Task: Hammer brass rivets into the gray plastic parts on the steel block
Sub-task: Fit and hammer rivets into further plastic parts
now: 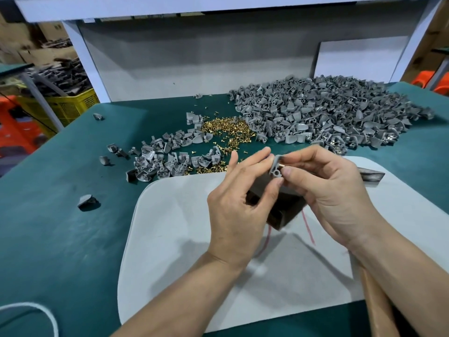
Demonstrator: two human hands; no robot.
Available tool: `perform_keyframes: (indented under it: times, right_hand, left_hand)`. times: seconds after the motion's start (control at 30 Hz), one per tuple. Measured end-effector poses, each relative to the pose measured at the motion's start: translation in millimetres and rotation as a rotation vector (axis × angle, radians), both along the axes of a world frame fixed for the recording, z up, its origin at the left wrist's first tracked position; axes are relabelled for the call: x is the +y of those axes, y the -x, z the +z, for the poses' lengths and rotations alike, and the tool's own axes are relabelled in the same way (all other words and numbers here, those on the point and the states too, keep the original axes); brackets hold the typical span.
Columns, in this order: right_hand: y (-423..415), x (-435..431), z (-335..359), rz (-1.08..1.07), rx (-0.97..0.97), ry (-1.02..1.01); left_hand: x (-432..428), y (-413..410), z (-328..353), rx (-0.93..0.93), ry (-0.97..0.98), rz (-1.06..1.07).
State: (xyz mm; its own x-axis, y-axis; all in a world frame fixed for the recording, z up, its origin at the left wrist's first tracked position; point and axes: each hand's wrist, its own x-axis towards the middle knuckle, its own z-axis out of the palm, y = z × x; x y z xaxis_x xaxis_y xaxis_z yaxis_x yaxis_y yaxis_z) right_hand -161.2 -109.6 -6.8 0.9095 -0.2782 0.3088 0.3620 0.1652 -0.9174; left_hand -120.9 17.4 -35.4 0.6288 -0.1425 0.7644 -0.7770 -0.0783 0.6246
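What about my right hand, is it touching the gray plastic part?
Touching. The head view shows the right hand pinching the gray plastic part, thumb tip pressed against its near edge and fingertips behind it.

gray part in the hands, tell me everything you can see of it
The gray plastic part is small and matte, with a round hole in a raised boss at its lower end facing the camera. It is held above the steel block, not resting on it. The left hand pinches it top and bottom; the right hand grips the side nearest it, where what looks like a brass rivet shows.
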Motion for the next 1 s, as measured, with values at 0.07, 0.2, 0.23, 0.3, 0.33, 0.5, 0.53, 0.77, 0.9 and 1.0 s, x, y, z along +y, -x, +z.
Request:
perform_keyframes:
  times: [0.07,0.2,0.23,0.3,0.33,0.5,0.53,0.77,0.9,1.0]
  right_hand:
    - [-0.3,0.1,-1.2,-0.012,-0.011,0.023]
    - [-0.3,2.0,-1.3,-0.045,-0.004,0.048]
    - [-0.3,2.4,-1.2,-0.064,0.000,0.061]
    - [0.1,3.5,-0.6,-0.101,-0.001,0.100]
    - [0.8,4.2,0.1,-0.113,-0.011,0.127]
    - [3.0,4.2,0.5,-0.165,-0.037,0.266]
    - [3.1,4.0,1.2,-0.169,-0.036,0.301]
    - [2.1,0.2,3.0,-0.216,-0.007,0.404]
    - [1.1,-2.7,3.5,-0.263,-0.028,0.576]
    - [0.9,-1.6,2.2,-0.247,-0.039,0.634]
  left_hand:
    - [-0.1,0.1,-0.4,-0.018,-0.015,0.020]
    - [0.0,0.9,0.2,-0.023,-0.041,0.052]
    - [0.3,1.2,0.9,-0.023,-0.046,0.055]
    - [0.7,1.9,1.9,-0.024,-0.047,0.055]
    - [0.8,2.3,2.2,-0.026,-0.046,0.055]
    - [-0.1,3.7,3.1,0.002,-0.015,0.039]
    - [-0.1,3.8,3.7,0.022,-0.007,0.037]
    - [1.6,2.4,4.5,0.211,0.029,-0.030]
    - [0.7,2.6,5.1,0.182,-0.006,-0.007]
    - [0.1,2.5,4.7,0.192,-0.023,-0.017]
